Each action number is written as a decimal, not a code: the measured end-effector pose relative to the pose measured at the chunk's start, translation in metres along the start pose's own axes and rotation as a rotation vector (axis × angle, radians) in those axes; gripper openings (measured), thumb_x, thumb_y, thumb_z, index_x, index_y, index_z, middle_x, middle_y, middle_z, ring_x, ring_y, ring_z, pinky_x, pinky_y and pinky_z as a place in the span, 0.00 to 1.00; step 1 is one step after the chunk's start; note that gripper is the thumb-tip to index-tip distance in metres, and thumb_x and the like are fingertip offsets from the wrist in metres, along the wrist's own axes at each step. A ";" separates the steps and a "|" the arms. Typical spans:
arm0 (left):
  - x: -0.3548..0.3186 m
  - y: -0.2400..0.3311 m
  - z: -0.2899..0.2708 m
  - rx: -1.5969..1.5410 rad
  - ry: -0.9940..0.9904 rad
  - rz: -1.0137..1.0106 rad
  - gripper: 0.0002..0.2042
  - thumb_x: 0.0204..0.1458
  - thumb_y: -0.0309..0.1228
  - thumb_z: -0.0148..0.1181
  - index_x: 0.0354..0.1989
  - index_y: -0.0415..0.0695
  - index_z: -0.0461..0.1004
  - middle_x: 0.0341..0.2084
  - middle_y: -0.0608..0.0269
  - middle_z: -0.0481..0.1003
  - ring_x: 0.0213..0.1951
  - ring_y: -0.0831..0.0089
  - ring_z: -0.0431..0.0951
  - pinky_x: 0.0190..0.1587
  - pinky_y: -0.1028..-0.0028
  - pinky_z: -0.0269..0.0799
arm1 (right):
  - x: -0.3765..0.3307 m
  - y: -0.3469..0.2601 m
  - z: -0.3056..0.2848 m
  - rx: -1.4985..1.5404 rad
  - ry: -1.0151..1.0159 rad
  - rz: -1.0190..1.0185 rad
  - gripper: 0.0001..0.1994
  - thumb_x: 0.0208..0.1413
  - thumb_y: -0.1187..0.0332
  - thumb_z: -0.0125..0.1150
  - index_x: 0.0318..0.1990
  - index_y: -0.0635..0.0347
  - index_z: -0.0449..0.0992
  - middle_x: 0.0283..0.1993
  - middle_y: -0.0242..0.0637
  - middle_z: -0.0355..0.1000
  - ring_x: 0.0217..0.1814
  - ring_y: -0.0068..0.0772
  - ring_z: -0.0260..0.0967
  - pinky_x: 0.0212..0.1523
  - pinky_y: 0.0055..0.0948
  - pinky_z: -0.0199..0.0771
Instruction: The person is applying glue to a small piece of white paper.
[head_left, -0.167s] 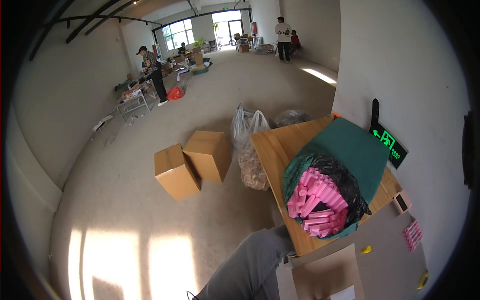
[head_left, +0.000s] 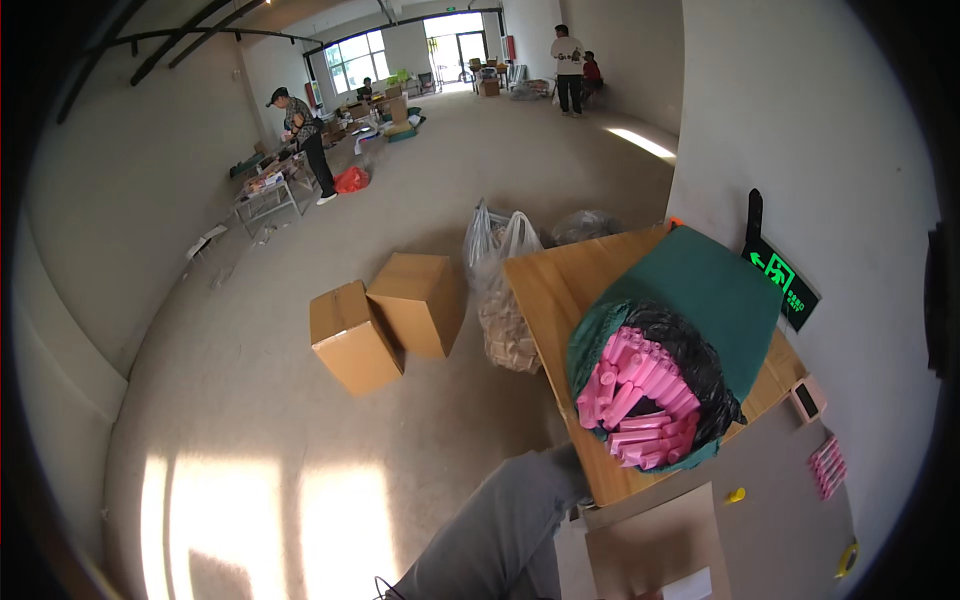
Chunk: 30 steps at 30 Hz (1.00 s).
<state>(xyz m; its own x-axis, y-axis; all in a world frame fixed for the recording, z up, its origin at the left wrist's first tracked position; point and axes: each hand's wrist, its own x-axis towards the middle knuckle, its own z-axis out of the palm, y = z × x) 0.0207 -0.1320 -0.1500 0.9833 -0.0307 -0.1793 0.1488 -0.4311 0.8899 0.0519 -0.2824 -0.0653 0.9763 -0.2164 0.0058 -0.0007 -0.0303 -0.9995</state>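
Head view: neither hand shows, so I cannot tell whether the fingers are clenched or released. Pink tubes (head_left: pixel 662 376) fill the sack (head_left: pixel 715 290) on the right-hand tabletop (head_left: pixel 545 275); it gapes toward the near side, so a knock could spill them.

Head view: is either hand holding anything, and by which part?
Cannot be told: neither hand can be made out. No hand touches the pink pieces in the green sack.
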 end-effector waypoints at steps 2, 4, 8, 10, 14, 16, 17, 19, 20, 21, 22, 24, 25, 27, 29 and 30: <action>0.006 -0.016 0.000 0.227 0.047 0.218 0.12 0.46 0.21 0.47 0.37 0.34 0.75 0.39 0.43 0.73 0.45 0.49 0.71 0.49 0.59 0.67 | 0.004 0.008 0.006 0.162 0.056 -0.006 0.07 0.51 0.80 0.52 0.34 0.66 0.77 0.27 0.36 0.70 0.20 0.23 0.55 0.20 0.20 0.57; -0.002 -0.009 -0.013 0.274 0.021 0.263 0.12 0.45 0.21 0.47 0.36 0.34 0.75 0.39 0.43 0.73 0.46 0.50 0.70 0.49 0.59 0.67 | 0.013 0.025 -0.005 0.077 -0.018 0.049 0.07 0.53 0.77 0.53 0.37 0.65 0.78 0.27 0.36 0.70 0.21 0.23 0.56 0.21 0.22 0.59; -0.003 -0.009 -0.016 0.279 0.019 0.260 0.12 0.45 0.21 0.47 0.37 0.34 0.75 0.38 0.44 0.73 0.47 0.51 0.70 0.51 0.60 0.66 | 0.018 0.039 -0.010 0.148 -0.042 0.112 0.08 0.54 0.75 0.53 0.40 0.64 0.74 0.28 0.37 0.70 0.22 0.23 0.57 0.21 0.23 0.60; -0.002 -0.013 -0.012 0.244 0.034 0.261 0.12 0.46 0.21 0.47 0.37 0.33 0.74 0.39 0.43 0.73 0.47 0.50 0.70 0.50 0.60 0.66 | 0.020 0.042 -0.014 0.181 -0.044 0.136 0.09 0.54 0.74 0.53 0.42 0.64 0.72 0.28 0.37 0.71 0.22 0.23 0.57 0.22 0.23 0.60; 0.001 -0.013 -0.009 0.117 0.028 0.144 0.12 0.48 0.21 0.45 0.38 0.32 0.74 0.40 0.40 0.72 0.46 0.49 0.70 0.50 0.59 0.67 | 0.024 0.048 -0.025 0.250 -0.049 0.192 0.11 0.54 0.71 0.53 0.45 0.63 0.69 0.29 0.38 0.71 0.23 0.23 0.58 0.23 0.25 0.61; 0.003 -0.014 -0.011 0.112 -0.024 0.133 0.13 0.49 0.22 0.45 0.39 0.32 0.74 0.40 0.40 0.72 0.45 0.48 0.71 0.49 0.59 0.67 | 0.026 0.053 -0.026 0.296 -0.056 0.221 0.13 0.54 0.70 0.53 0.47 0.63 0.67 0.29 0.39 0.71 0.24 0.23 0.59 0.23 0.25 0.61; 0.004 -0.015 -0.012 0.104 -0.077 0.123 0.13 0.49 0.22 0.44 0.39 0.32 0.74 0.41 0.39 0.72 0.45 0.48 0.71 0.49 0.58 0.67 | 0.027 0.056 -0.026 0.322 -0.059 0.235 0.14 0.55 0.70 0.53 0.47 0.62 0.66 0.29 0.39 0.71 0.24 0.23 0.59 0.24 0.25 0.61; 0.004 -0.015 0.003 0.173 -0.053 0.169 0.13 0.49 0.21 0.44 0.39 0.32 0.74 0.41 0.40 0.72 0.46 0.48 0.71 0.49 0.58 0.67 | 0.024 0.068 -0.013 0.389 -0.056 0.258 0.15 0.55 0.69 0.53 0.49 0.62 0.64 0.29 0.39 0.71 0.25 0.23 0.59 0.24 0.26 0.62; 0.006 -0.019 -0.002 0.238 -0.025 0.215 0.13 0.48 0.21 0.44 0.39 0.33 0.74 0.42 0.40 0.72 0.46 0.48 0.70 0.50 0.58 0.67 | 0.022 0.074 0.008 0.435 -0.055 0.267 0.16 0.55 0.68 0.53 0.50 0.62 0.63 0.29 0.40 0.71 0.25 0.23 0.60 0.24 0.26 0.62; 0.000 -0.004 -0.008 0.370 -0.087 0.346 0.13 0.48 0.21 0.45 0.40 0.33 0.74 0.42 0.40 0.72 0.46 0.47 0.70 0.50 0.58 0.67 | 0.024 0.073 0.006 0.456 -0.062 0.278 0.17 0.55 0.68 0.53 0.51 0.61 0.62 0.30 0.40 0.71 0.25 0.23 0.60 0.25 0.27 0.62; 0.002 -0.018 0.003 0.318 -0.015 0.327 0.13 0.48 0.21 0.45 0.40 0.33 0.74 0.41 0.40 0.72 0.47 0.48 0.70 0.51 0.58 0.66 | 0.027 0.072 0.004 0.474 -0.069 0.289 0.18 0.55 0.67 0.54 0.52 0.61 0.61 0.30 0.40 0.72 0.26 0.23 0.60 0.25 0.27 0.63; 0.007 -0.034 -0.007 0.273 0.026 0.289 0.13 0.48 0.21 0.45 0.40 0.33 0.74 0.41 0.40 0.72 0.47 0.48 0.69 0.51 0.57 0.66 | 0.029 0.070 -0.002 0.507 -0.075 0.313 0.20 0.55 0.66 0.54 0.53 0.61 0.60 0.30 0.40 0.72 0.26 0.23 0.61 0.25 0.27 0.63; 0.006 -0.028 -0.008 0.270 0.023 0.289 0.13 0.48 0.21 0.45 0.40 0.33 0.74 0.41 0.40 0.72 0.47 0.48 0.69 0.51 0.57 0.66 | 0.029 0.070 -0.006 0.522 -0.075 0.326 0.21 0.56 0.65 0.54 0.54 0.60 0.59 0.30 0.41 0.72 0.27 0.23 0.61 0.26 0.28 0.63; 0.002 -0.016 -0.007 0.325 -0.041 0.303 0.13 0.48 0.22 0.46 0.40 0.33 0.74 0.42 0.40 0.72 0.46 0.47 0.70 0.50 0.57 0.67 | 0.029 0.069 -0.012 0.554 -0.074 0.352 0.22 0.56 0.64 0.54 0.56 0.60 0.57 0.31 0.41 0.72 0.27 0.23 0.61 0.26 0.28 0.64; 0.001 -0.014 -0.012 0.312 -0.035 0.294 0.13 0.48 0.21 0.46 0.40 0.33 0.74 0.42 0.40 0.72 0.45 0.47 0.70 0.49 0.57 0.67 | 0.029 0.068 -0.017 0.589 -0.073 0.376 0.24 0.56 0.63 0.54 0.57 0.59 0.55 0.31 0.42 0.72 0.28 0.24 0.62 0.27 0.29 0.64; 0.000 -0.015 -0.014 0.298 -0.024 0.283 0.13 0.48 0.21 0.45 0.40 0.33 0.74 0.42 0.39 0.72 0.45 0.46 0.71 0.49 0.57 0.68 | 0.029 0.067 -0.019 0.602 -0.075 0.390 0.25 0.56 0.63 0.54 0.58 0.59 0.54 0.31 0.42 0.72 0.28 0.24 0.62 0.27 0.29 0.64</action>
<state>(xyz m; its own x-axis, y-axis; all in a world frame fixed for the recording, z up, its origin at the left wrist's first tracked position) 0.0203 -0.1129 -0.1574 0.9778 -0.2051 0.0422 -0.1674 -0.6446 0.7460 0.0757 -0.3088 -0.1320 0.9417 -0.0336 -0.3349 -0.2536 0.5834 -0.7716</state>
